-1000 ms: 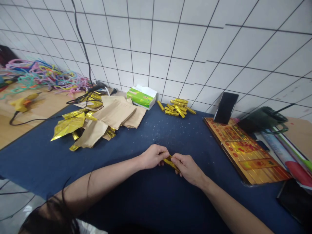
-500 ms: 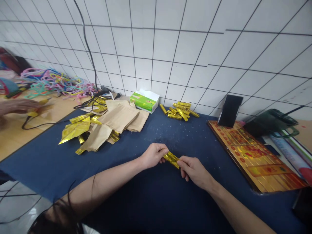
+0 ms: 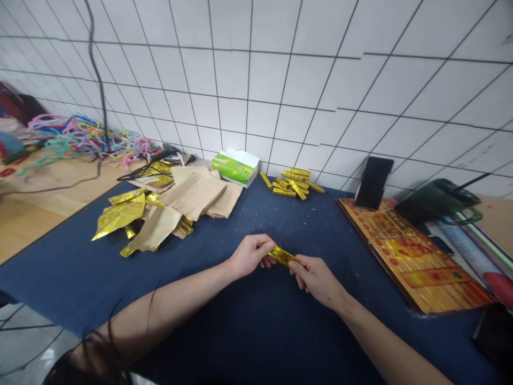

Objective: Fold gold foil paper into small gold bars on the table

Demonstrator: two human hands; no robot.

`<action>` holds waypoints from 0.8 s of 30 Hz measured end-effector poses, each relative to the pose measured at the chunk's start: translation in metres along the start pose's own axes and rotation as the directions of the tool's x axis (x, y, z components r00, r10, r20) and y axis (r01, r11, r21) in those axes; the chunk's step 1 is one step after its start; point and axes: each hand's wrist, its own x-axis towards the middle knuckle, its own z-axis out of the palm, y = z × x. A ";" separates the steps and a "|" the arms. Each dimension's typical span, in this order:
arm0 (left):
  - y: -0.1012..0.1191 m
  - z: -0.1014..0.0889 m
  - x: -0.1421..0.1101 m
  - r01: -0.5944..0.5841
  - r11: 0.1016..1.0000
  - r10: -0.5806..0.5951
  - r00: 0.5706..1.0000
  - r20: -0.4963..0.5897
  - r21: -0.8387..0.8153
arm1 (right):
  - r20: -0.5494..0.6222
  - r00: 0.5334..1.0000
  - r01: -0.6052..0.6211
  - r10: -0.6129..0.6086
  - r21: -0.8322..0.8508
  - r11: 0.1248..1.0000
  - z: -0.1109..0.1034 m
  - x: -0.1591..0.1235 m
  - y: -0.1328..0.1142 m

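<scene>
Between my two hands, above the dark blue cloth (image 3: 224, 331), is a narrow strip of shiny gold foil paper (image 3: 284, 255). My left hand (image 3: 253, 255) pinches its left end between thumb and fingers. At the other end, my right hand (image 3: 315, 275) grips the strip the same way. Farther back, against the wall, lies a small pile of rolled gold foil pieces (image 3: 295, 183). To the left are brown paper sheets (image 3: 194, 195) with a folded gold foil sheet (image 3: 122, 214) and more foil beneath and beside them.
A green tissue pack (image 3: 234, 167) stands by the tiled wall. At right, a phone (image 3: 374, 182) leans upright on a gold and red decorated box (image 3: 417, 254), beside a dark green mug (image 3: 441, 200). Colourful pipe cleaners (image 3: 88, 139) and a black cable lie on the wooden table (image 3: 52, 206) at left.
The gold strip is now narrower and less tilted, with my hands still at its ends. The other person's hand with a yellow tool at left has gone from view, and the hanging cable has swung left.
</scene>
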 end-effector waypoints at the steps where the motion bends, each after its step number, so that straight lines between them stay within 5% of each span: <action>1: -0.001 0.000 0.001 0.010 1.000 -0.010 1.000 0.004 -0.005 | -0.028 0.999 0.022 -0.023 -0.037 0.999 0.000 0.000 0.000; 10: -0.004 -0.001 0.003 -0.009 0.999 0.009 1.000 0.002 -0.032 | -0.018 0.999 0.029 -0.030 -0.052 0.998 0.000 0.000 0.000; 18: -0.002 -0.007 0.002 0.004 0.999 -0.007 0.996 0.087 0.034 | -0.173 0.953 0.162 -0.248 -0.401 0.902 -0.002 0.000 0.002; 24: 0.004 -0.006 0.001 0.043 0.997 -0.038 0.997 0.072 -0.064 | -0.205 0.933 0.178 -0.295 -0.450 0.875 -0.002 0.001 0.005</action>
